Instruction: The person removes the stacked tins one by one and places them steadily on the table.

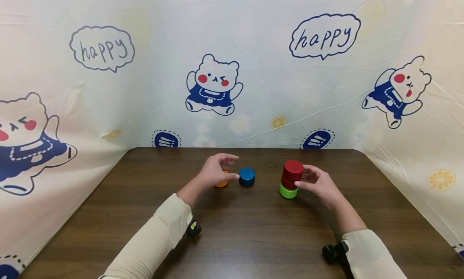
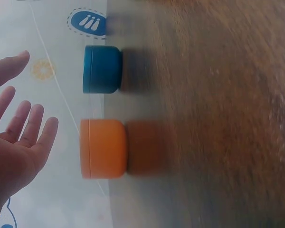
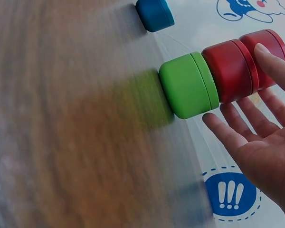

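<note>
A stack of small round lidded tins stands at the right: a green tin [image 1: 288,192] at the bottom, a lower red tin [image 3: 228,71] on it and an upper red tin [image 1: 293,168] on top. Beside the stack is my right hand [image 1: 322,186], fingers spread and loosely bent, its thumb overlapping the upper red tin in the right wrist view. My left hand [image 1: 214,172] hovers over an orange tin [image 2: 104,148], thumb and fingers apart with nothing between them. In the head view it partly hides that tin. A blue tin [image 1: 247,177] sits just right of the left thumb.
All the tins are on a dark brown wooden table [image 1: 250,234], toward its far side. A printed cloth [image 1: 156,69] with bears and lettering hangs behind the table and along its sides. Black wrist cameras are worn at both cuffs.
</note>
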Action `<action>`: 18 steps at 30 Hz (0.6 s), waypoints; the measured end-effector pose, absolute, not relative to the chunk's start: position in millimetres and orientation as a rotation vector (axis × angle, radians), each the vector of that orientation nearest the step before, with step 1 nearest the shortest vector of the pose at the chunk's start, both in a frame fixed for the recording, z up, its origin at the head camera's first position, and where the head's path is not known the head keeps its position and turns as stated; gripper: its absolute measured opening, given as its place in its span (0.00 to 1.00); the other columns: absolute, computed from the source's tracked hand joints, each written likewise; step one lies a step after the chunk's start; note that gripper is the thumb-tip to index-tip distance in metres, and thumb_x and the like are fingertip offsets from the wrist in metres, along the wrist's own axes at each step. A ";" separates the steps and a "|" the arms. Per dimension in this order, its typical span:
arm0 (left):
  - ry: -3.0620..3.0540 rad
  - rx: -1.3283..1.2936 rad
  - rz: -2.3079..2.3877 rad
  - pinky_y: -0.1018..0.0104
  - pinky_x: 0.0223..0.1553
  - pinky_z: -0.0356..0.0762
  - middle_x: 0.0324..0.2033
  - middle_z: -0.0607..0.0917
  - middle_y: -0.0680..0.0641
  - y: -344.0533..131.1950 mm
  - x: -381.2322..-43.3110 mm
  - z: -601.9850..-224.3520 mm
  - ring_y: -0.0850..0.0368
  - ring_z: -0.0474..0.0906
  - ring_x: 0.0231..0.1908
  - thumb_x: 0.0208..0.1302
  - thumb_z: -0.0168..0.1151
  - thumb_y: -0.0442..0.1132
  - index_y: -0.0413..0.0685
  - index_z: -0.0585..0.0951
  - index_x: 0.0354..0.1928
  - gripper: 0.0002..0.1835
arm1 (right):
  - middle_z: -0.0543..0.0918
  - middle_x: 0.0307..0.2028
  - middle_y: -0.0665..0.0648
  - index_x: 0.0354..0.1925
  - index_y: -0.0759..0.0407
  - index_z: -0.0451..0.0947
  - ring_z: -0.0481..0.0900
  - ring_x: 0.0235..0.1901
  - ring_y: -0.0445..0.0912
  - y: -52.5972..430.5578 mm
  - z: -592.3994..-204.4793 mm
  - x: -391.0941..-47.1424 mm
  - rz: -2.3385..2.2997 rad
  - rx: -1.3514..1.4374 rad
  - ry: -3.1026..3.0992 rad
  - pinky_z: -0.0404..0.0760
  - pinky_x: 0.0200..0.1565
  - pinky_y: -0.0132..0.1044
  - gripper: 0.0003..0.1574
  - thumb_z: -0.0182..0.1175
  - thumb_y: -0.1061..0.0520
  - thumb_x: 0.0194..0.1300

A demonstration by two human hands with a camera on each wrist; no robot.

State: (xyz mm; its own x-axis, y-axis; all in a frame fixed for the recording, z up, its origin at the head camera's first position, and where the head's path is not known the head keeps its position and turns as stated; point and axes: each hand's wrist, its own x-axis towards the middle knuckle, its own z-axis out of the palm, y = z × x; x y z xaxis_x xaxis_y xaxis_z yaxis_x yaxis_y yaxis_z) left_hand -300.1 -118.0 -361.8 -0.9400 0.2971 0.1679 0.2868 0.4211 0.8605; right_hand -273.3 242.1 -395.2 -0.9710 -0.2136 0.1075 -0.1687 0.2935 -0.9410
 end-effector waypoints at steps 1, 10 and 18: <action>2.633 0.551 1.598 0.50 0.58 0.74 0.52 0.80 0.47 -117.2 -299.9 -361.7 0.50 0.77 0.54 0.51 0.77 0.35 0.51 0.81 0.55 0.27 | 0.73 0.61 0.68 0.67 0.64 0.64 0.72 0.59 0.61 242.1 -395.4 -273.2 -1.805 -0.369 2.495 0.78 0.54 0.44 0.41 0.69 0.55 0.61; 2.621 0.594 1.602 0.49 0.57 0.74 0.51 0.80 0.47 -110.2 -297.7 -359.6 0.49 0.78 0.53 0.51 0.76 0.34 0.51 0.81 0.55 0.26 | 0.73 0.61 0.68 0.66 0.65 0.64 0.71 0.60 0.62 243.1 -397.6 -273.3 -1.782 -0.369 2.479 0.76 0.57 0.49 0.41 0.70 0.55 0.60; 2.632 0.649 1.587 0.54 0.55 0.77 0.50 0.81 0.47 -103.4 -295.2 -359.0 0.48 0.78 0.52 0.51 0.76 0.34 0.50 0.81 0.55 0.26 | 0.72 0.61 0.69 0.67 0.66 0.63 0.71 0.60 0.63 242.4 -399.6 -274.7 -1.761 -0.378 2.450 0.74 0.58 0.54 0.43 0.70 0.56 0.59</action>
State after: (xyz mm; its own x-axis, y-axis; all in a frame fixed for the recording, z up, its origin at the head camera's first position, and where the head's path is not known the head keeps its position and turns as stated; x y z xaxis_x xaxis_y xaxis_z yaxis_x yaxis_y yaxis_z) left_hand -295.2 -103.4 -359.0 -0.9145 0.3467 0.2086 0.3462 0.4037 0.8469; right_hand -274.7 242.4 -399.6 -0.9642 -0.2577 0.0628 -0.1417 0.3002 -0.9433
